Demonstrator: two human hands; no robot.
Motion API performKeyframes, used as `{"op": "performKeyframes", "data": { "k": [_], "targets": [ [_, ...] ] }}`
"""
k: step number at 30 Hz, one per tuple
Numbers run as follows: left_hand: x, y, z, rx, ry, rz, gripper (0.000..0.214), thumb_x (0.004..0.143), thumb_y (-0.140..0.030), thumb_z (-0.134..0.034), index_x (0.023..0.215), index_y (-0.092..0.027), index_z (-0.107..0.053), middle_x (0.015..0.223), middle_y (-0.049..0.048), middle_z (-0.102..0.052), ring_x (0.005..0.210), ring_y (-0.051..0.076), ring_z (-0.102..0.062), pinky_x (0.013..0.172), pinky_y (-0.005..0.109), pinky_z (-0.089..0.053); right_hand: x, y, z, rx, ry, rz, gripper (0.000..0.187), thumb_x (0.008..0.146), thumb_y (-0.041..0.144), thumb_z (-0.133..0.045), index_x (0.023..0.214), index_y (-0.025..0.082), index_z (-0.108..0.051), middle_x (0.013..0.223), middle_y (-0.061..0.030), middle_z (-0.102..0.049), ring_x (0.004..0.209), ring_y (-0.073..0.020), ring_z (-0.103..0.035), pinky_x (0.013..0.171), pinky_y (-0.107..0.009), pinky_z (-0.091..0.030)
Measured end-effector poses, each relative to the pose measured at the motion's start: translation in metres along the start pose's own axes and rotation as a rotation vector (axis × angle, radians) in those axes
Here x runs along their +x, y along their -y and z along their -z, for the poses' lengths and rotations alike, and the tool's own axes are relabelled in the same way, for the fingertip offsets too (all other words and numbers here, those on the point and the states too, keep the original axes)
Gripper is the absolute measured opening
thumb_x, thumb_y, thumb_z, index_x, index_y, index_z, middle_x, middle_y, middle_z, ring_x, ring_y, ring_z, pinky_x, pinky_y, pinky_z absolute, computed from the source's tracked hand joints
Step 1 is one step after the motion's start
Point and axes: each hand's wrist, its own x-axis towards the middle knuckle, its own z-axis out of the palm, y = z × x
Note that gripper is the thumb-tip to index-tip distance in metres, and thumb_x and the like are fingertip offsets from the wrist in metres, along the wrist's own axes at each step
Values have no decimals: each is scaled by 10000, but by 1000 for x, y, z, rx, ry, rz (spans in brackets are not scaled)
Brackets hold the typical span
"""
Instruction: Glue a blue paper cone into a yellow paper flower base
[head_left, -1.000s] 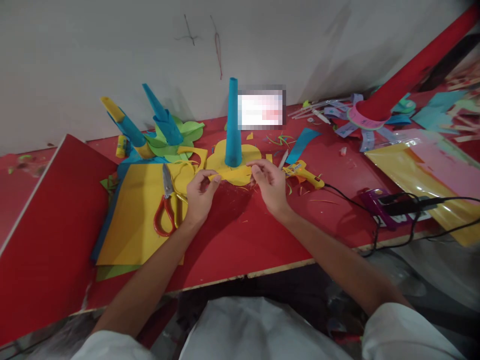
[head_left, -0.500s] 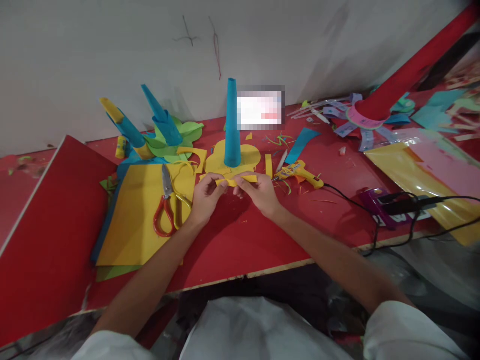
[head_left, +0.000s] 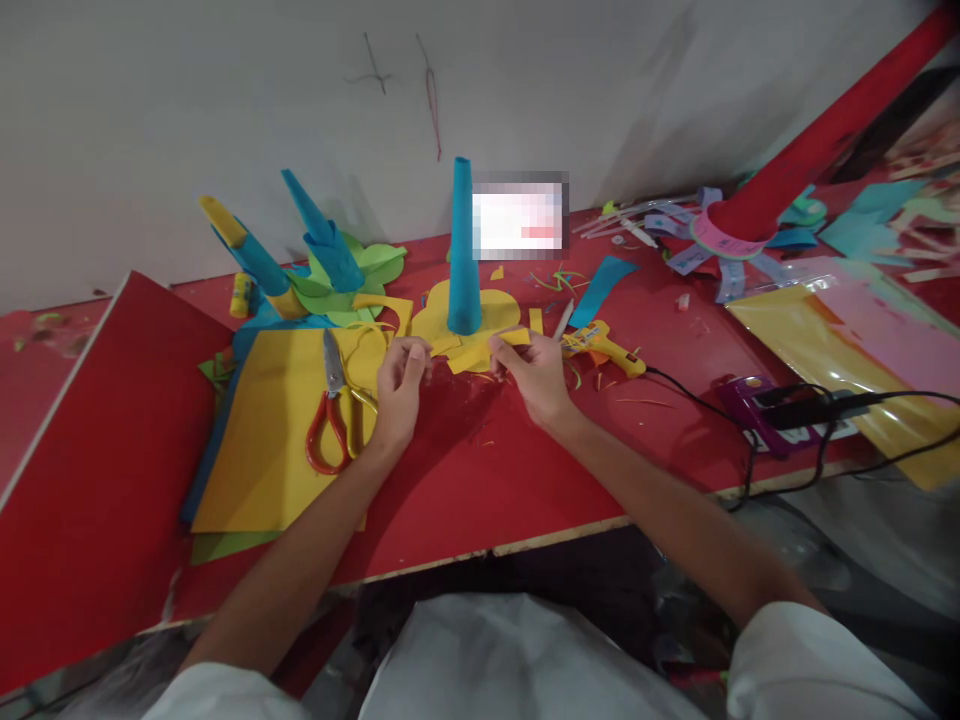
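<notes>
My left hand [head_left: 400, 385] and my right hand [head_left: 534, 372] are on the red table [head_left: 465, 480], both with fingers curled. Between them runs a yellow paper strip [head_left: 466, 352]; the right hand pinches its right end and the left fingertips hold its left end. Just behind the strip stands a blue paper cone [head_left: 463, 250] on a yellow flower-shaped cutout [head_left: 495, 308]. Red-handled scissors [head_left: 330, 410] lie on a yellow sheet [head_left: 285, 430] to the left of my left hand. A yellow glue gun [head_left: 604, 348] lies right of my right hand.
More blue cones on green petals [head_left: 330, 260] stand at the back left by a glue stick [head_left: 241, 293]. A large red sheet [head_left: 82, 460] leans at the left. A red tube [head_left: 810, 140], paper scraps, plastic-wrapped coloured sheets [head_left: 847, 340] and a power strip [head_left: 787, 412] with cables fill the right.
The hands came together holding the strip half a second ago, then drew apart again. The strip now lies lower, against the yellow cutout's front edge.
</notes>
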Motion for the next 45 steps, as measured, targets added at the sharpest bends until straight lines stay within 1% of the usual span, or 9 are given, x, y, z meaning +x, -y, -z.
{"op": "performKeyframes", "data": {
  "k": [3, 9, 12, 18, 23, 28, 33, 39, 45],
  "targets": [
    [-3, -2, -2, 151, 135, -50, 374, 939, -593, -706, 1025, -230, -720, 904, 33, -706, 810, 177, -645, 763, 304, -505, -3, 2, -2, -54, 63, 3, 444, 843, 641, -796, 747, 231, -655, 596, 21, -632, 538, -132, -564, 548, -293, -492],
    [-9, -5, -4, 389, 231, -96, 283, 959, -435, -683, 789, -208, -676, 643, -25, -649, 618, 148, -582, 669, 291, -439, -6, 7, -1, -107, 132, 14, 537, 895, 690, -723, 650, 221, -633, 598, -13, -672, 524, -131, -571, 534, -290, -484],
    [-8, -8, -2, 391, 235, -83, 299, 962, -423, -678, 760, -204, -648, 631, -26, -632, 612, 140, -579, 662, 283, -436, -1, 10, 6, -118, 91, 55, 563, 906, 700, -710, 629, 220, -612, 566, -2, -648, 503, -120, -556, 510, -271, -460],
    [-5, -8, 0, 261, 195, -13, 351, 961, -465, -682, 738, -199, -629, 626, -19, -620, 614, 135, -578, 669, 276, -462, 12, 11, 24, -14, -154, 130, 491, 956, 713, -633, 859, 234, -684, 567, 53, -571, 448, -87, -480, 451, -232, -391],
    [-4, -9, -2, 127, 229, 15, 407, 937, -569, -713, 779, -197, -668, 622, -13, -647, 622, 141, -600, 684, 278, -491, 2, 5, 6, -41, 217, -30, 582, 790, 808, -734, 800, 230, -671, 608, 32, -641, 448, -88, -469, 425, -237, -367],
    [-7, -12, -7, 123, 380, 64, 476, 959, -609, -673, 738, -189, -648, 615, -11, -637, 553, 118, -579, 608, 264, -466, -6, 0, -7, -59, 193, -6, 559, 891, 740, -687, 702, 216, -648, 544, 27, -598, 464, -97, -494, 475, -250, -412],
    [-10, -9, -7, 139, 290, 80, 487, 1018, -615, -580, 777, -194, -623, 573, -39, -540, 484, 95, -479, 539, 261, -393, 1, -3, 4, -45, 7, 18, 625, 896, 752, -679, 595, 215, -573, 508, 15, -581, 431, -91, -474, 444, -251, -370],
    [-12, -11, -6, 232, 249, 19, 351, 982, -549, -641, 972, -199, -664, 761, -7, -673, 627, 124, -588, 631, 270, -463, -6, -2, -4, -123, 173, -21, 611, 877, 773, -674, 641, 211, -639, 536, 1, -627, 456, -109, -533, 462, -253, -418],
    [-12, -13, -8, 432, 266, -26, 312, 978, -405, -641, 743, -204, -598, 640, -23, -636, 593, 123, -534, 620, 276, -411, -5, 1, -4, -133, 144, -15, 617, 875, 770, -680, 616, 218, -588, 535, -2, -637, 451, -102, -525, 461, -250, -414]
  ]
}}
